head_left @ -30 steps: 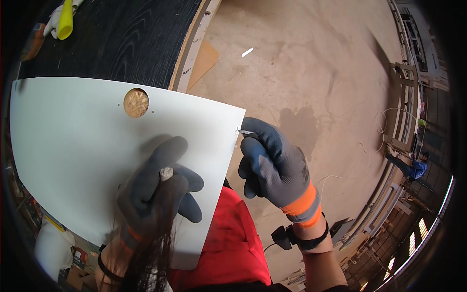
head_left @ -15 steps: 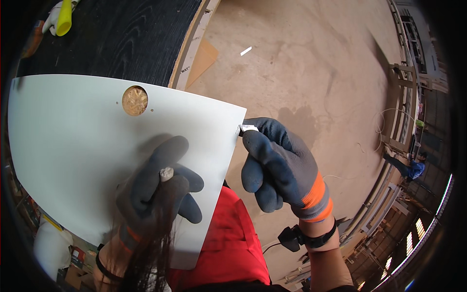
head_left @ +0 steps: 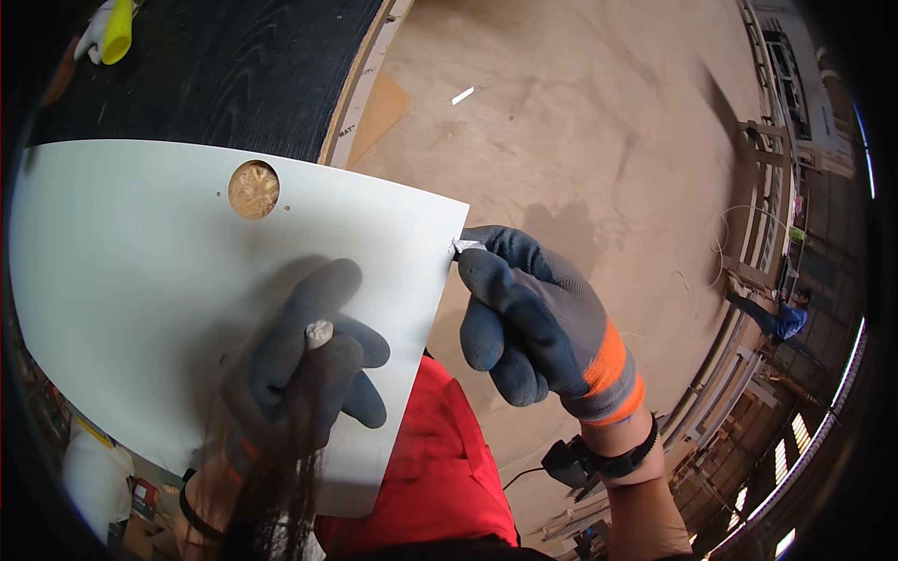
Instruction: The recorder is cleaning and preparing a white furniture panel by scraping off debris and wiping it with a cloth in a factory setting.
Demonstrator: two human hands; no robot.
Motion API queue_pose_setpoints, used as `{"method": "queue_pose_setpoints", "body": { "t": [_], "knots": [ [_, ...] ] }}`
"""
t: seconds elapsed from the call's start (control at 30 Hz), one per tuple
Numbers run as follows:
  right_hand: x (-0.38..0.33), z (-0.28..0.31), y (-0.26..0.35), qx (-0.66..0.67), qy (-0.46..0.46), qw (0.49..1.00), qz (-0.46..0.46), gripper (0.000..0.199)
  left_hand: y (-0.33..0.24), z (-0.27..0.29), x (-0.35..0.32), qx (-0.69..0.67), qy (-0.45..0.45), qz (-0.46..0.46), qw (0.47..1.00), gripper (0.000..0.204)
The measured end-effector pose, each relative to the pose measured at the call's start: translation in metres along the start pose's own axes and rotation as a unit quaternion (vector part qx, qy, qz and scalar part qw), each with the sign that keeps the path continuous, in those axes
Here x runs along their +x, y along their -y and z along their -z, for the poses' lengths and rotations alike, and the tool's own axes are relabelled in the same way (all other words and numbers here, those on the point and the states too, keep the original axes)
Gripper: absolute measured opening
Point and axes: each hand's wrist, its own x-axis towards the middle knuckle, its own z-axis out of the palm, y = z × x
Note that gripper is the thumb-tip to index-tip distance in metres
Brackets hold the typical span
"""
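A pale, white-green panel (head_left: 140,280) with a round hole cup (head_left: 253,190) lies in front of me, one corner reaching over the floor. Both my hands wear dark-coated gloves with orange cuffs. My right hand (head_left: 528,309) pinches a small crumpled white piece (head_left: 470,245) against the panel's right edge, just below the corner. Above the panel's face is my left hand (head_left: 304,365), curled round a small whitish lump (head_left: 319,334) that shows between its fingers; the other fingers stick out loosely. Strands of hair partly cover that hand and wrist.
Beneath the panel is a black wood-grain board (head_left: 215,75). A yellow cylinder (head_left: 117,33) stands at the far left. A cardboard piece (head_left: 379,117) and a white strip (head_left: 462,95) lie on the brown floor. Another person (head_left: 789,321) is far off at right.
The view has shifted slightly, so everything sits a little further left. My right hand stays pinched at the panel edge, with the white piece slightly tilted. The left hand holds its pose.
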Motion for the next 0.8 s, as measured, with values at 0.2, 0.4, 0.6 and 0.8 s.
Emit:
{"method": "queue_pose_setpoints", "body": {
  "t": [0.2, 0.4, 0.6, 0.8],
  "knots": [
    [0.000, 0.001, -0.001, -0.010, 0.008, 1.000, -0.013, 0.039, 0.005, 0.000, 0.000, -0.027, 0.001, -0.008, 1.000, 0.040],
    [-0.003, -0.001, -0.006, 0.021, 0.019, 1.000, 0.008, 0.040, 0.002, -0.001, 0.000, -0.020, 0.004, -0.018, 1.000, 0.041],
    [-0.002, -0.001, -0.006, 0.017, 0.018, 1.000, 0.001, 0.041, -0.003, -0.005, -0.001, -0.011, -0.011, 0.006, 1.000, 0.040],
    [0.005, 0.003, -0.031, 0.016, 0.004, 0.997, 0.071, 0.039, -0.007, -0.006, 0.001, -0.002, -0.011, 0.013, 1.000, 0.039]
  ]
}}
